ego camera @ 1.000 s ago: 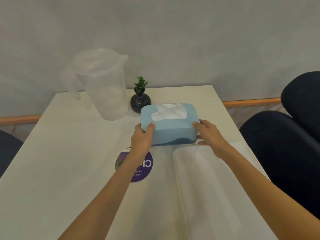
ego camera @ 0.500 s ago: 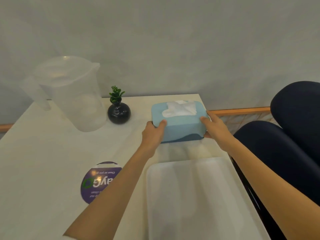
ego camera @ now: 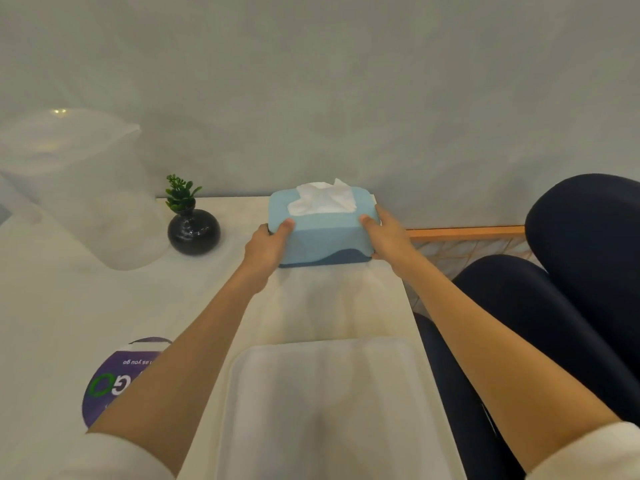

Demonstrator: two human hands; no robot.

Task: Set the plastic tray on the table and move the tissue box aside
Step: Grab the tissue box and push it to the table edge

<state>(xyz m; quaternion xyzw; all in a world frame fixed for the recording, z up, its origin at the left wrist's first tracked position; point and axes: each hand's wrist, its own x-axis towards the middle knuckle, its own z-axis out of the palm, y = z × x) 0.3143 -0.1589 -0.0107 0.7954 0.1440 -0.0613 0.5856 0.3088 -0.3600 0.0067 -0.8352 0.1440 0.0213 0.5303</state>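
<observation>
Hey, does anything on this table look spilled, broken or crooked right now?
Nothing spilled or damaged. The white plastic tray lies flat at the near right edge, and the light blue tissue box, held between the left hand and right hand, sits close to the far right corner.

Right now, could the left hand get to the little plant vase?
Probably yes. The left hand grips the tissue box, and only bare table lies between it and the vase, but it must let go first.
</observation>
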